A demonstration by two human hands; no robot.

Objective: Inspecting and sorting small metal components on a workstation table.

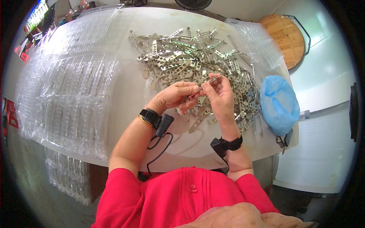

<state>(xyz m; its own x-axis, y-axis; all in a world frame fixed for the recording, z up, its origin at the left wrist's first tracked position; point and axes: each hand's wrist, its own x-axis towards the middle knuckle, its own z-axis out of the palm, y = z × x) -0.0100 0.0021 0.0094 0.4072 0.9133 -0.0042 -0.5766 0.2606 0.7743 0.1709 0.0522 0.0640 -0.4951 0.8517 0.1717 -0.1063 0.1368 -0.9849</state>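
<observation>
Over the near side of a heap of perforated metal strips (178, 68), both my hands are pinched on one slim metal piece (214, 79). It lies aslant between them, with a small red part toward its lower left end. My left hand (175, 95) grips that lower end between thumb and fingers. At the upper end, my right hand (221, 95) has its thumb and fingers closed on the metal. My fingers cover much of the piece, so its full shape cannot be made out. Loose strips lie on the table just below and beyond both hands.
Stacked clear plastic trays (76, 98) cover the white table's (127, 117) left side, and more trays (262, 45) stand at the far right. A blue plastic bag (279, 104) sits near the right edge. Behind it leans a round wooden board (283, 38). Black cables hang from both wristbands.
</observation>
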